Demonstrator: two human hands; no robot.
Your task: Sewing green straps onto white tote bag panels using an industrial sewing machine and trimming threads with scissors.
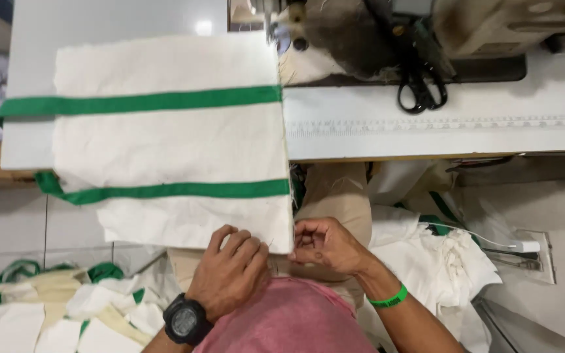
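A cream cloth bag panel (171, 144) with two green straps (145, 102) lies over the white sewing table (426, 124) and hangs off its near edge. My left hand (230, 274), with a black watch on the wrist, presses on the panel's near right corner. My right hand (325, 245), a green band on its wrist, pinches the same corner at the edge. Both hands are over my lap.
A sewing machine (374, 33) stands at the back of the table with black scissors (420, 85) beside it. A measuring strip (439, 123) runs along the tabletop. Piles of cream and green cloth (53, 307) lie on the floor left, white cloth (439, 261) right.
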